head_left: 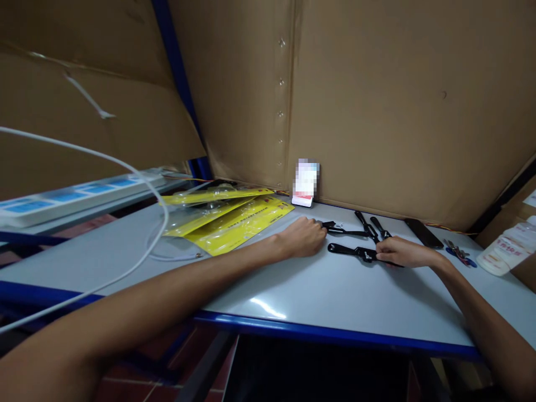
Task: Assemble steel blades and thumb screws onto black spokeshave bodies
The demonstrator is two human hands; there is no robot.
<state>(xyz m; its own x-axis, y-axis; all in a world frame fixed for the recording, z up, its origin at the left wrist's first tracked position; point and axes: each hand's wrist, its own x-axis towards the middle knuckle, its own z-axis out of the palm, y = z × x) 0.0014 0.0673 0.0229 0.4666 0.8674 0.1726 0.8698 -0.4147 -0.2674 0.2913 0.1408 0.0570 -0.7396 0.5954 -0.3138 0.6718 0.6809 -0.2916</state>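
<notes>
My left hand [302, 237] is closed in a fist at the left end of a black spokeshave [354, 232]; the handle inside the fingers is hidden. Closer to me on the table lies another black spokeshave [363, 254] with a small metal blade part in its middle. The fingers of my right hand [404, 252] are wrapped around its right handle. Behind the right hand, more black spokeshaves [368, 228] lie at a slant, partly overlapping and partly covered by the hand.
Yellow blister packages [247, 220] lie left of my left hand. A lit phone [305, 184] leans against the cardboard wall. Rightward are a dark phone [424, 233], keys [459, 252] and a white bottle [508, 248]. A white cable [165, 223] hangs before a power strip [79, 195].
</notes>
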